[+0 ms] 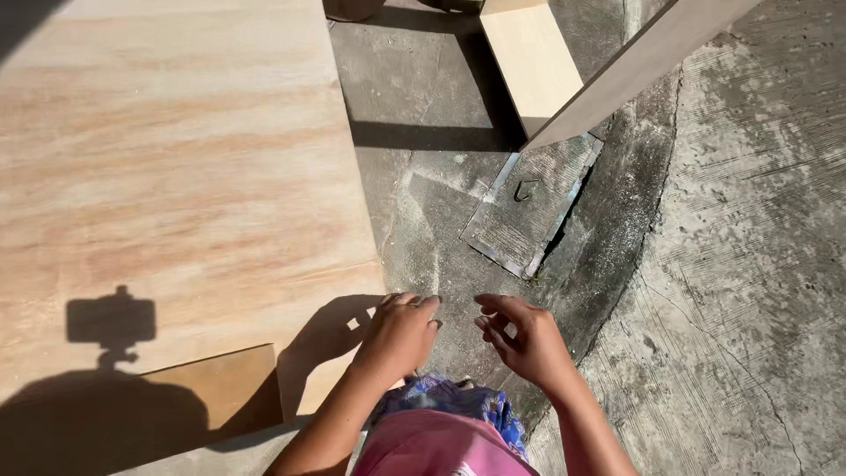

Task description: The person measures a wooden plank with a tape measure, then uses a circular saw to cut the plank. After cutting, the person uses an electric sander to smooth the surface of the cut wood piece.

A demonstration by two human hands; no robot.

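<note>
Plywood sheet (pixel 167 176) flat on concrete floor (pixel 749 264). Left hand (pixel 401 333) at right edge, right hand (pixel 526 339) beside; both loose, empty. Nothing lifted yet.

Both hands hover side by side over the concrete floor (pixel 749 264), the left hand (pixel 401 335) at the right edge of the big plywood sheet (pixel 167 176), the right hand (pixel 529 339) just beside it, the hatch cover (pixel 529 207) ahead, two boards (pixel 529 57) leaning beyond.

Plywood sheet (pixel 176 159) smooth, matt; concrete floor (pixel 749 264) rough.
</note>
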